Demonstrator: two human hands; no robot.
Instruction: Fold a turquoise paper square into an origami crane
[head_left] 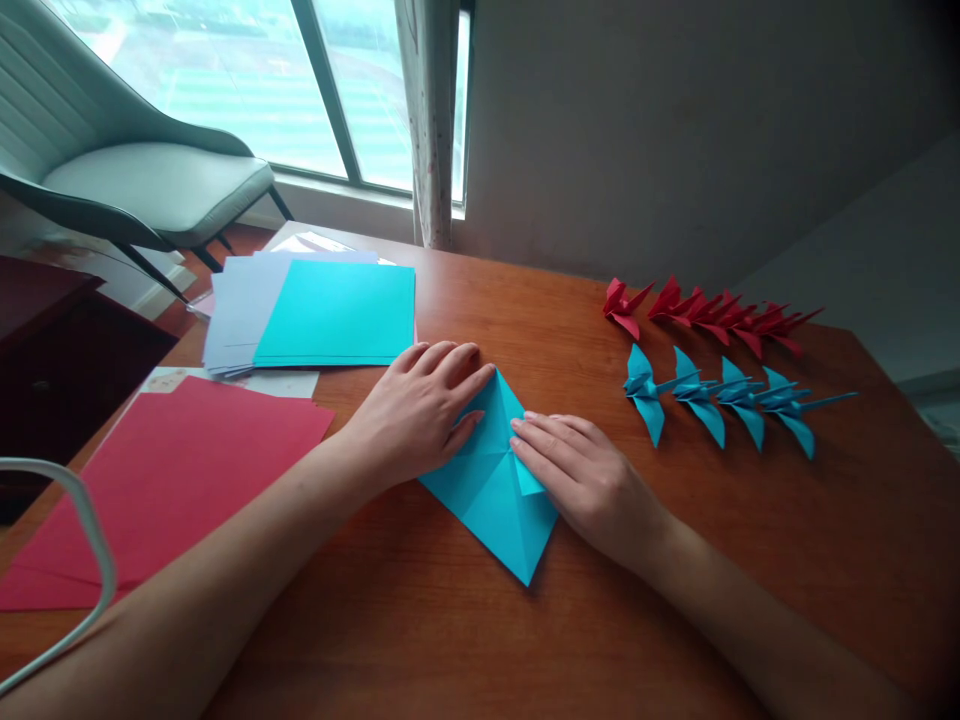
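Observation:
A folded blue paper square [491,490] lies as a diamond on the wooden table [465,640], with creases crossing its middle. My left hand [420,405] rests flat on its upper left part, fingers stretched toward the top corner. My right hand [581,470] lies flat on its right side, fingertips pressing a small folded flap near the centre. Neither hand lifts the paper.
A stack of turquoise and pale lilac sheets [330,315] lies at the back left, red sheets [165,480] at the near left. Finished red paper cranes [712,312] and blue paper cranes [720,400] sit in two rows at the right. A grey chair [150,180] stands by the window.

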